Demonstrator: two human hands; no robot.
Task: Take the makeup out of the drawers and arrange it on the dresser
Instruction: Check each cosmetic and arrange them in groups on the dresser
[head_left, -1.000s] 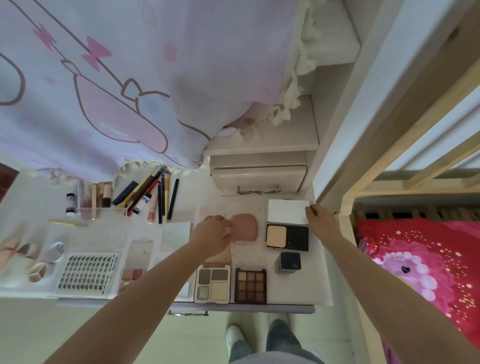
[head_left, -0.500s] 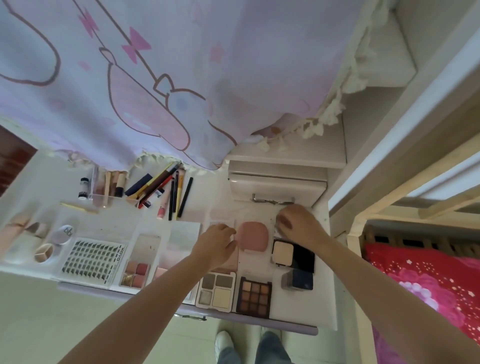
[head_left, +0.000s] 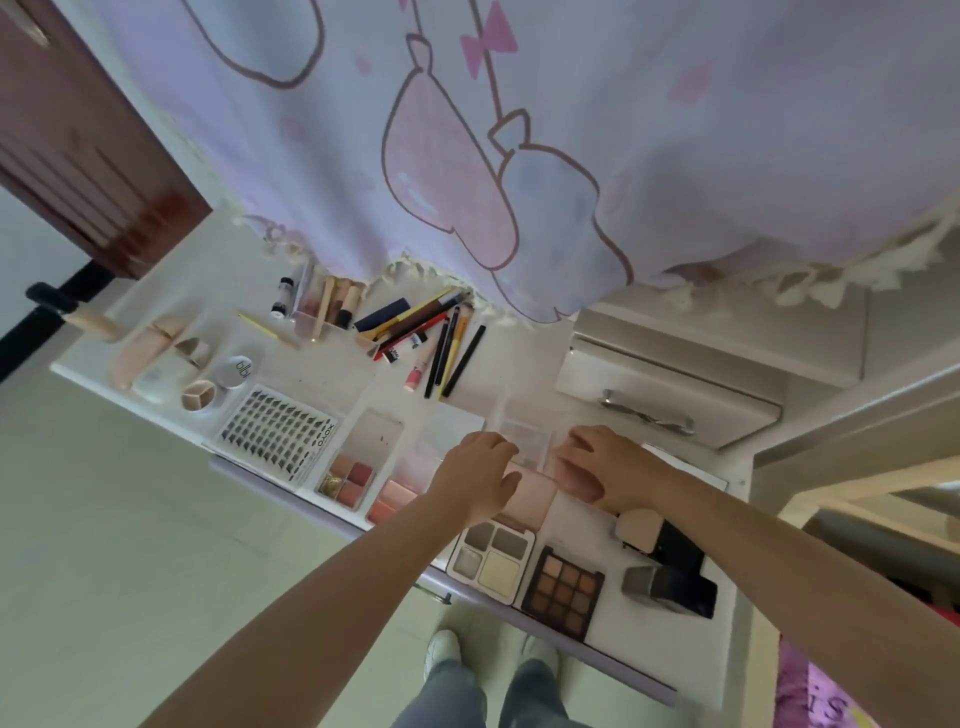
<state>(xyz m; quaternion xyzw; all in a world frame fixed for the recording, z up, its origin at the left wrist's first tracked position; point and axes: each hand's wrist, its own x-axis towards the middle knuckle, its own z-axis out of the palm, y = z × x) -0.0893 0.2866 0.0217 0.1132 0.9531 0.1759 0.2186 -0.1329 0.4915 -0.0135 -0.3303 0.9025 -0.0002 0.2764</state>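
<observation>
Both hands rest over a pale pink compact (head_left: 530, 496) lying on the white dresser top (head_left: 332, 374); the left hand (head_left: 480, 480) covers its left end with fingers curled down onto it, the right hand (head_left: 605, 467) lies flat at its right end, fingers spread; whether either hand actually grips the compact cannot be told; just in front of the compact sit a four-pan eyeshadow palette (head_left: 491, 556) and a brown nine-pan palette (head_left: 563, 590); to the right lies an open black powder case (head_left: 670, 545); left are blush palettes (head_left: 348, 480) and a lash tray (head_left: 278, 434); pencils (head_left: 447, 348) lie behind; a closed drawer (head_left: 670, 400) stands at the right
</observation>
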